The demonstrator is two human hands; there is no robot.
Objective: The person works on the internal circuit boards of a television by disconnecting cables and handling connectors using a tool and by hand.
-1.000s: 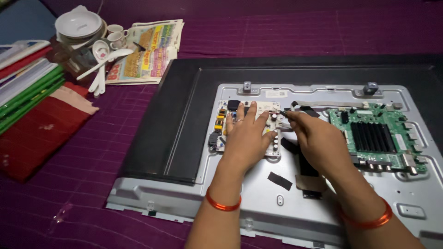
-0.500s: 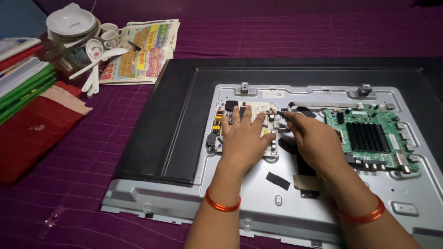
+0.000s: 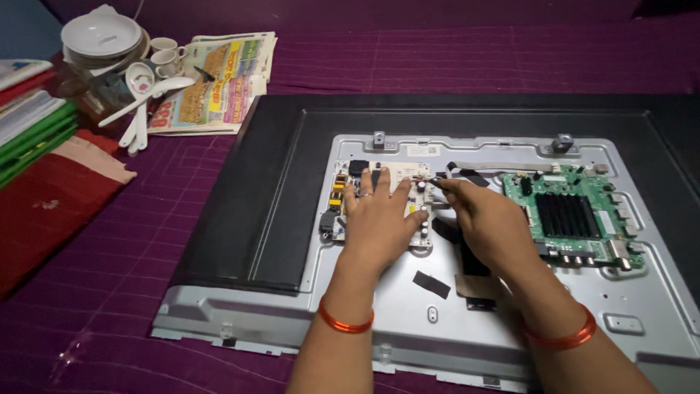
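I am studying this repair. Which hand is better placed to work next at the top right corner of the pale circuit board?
Probably the right hand: its fingertips pinch a thin tool at that corner. The left hand lies flat on the pale circuit board, steadying it.

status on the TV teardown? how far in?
Done: back cover off, metal chassis exposed. In hand: left hand flat on the pale power board; right hand pinches something small at its top right edge. Left: power board and green main board remain seated.
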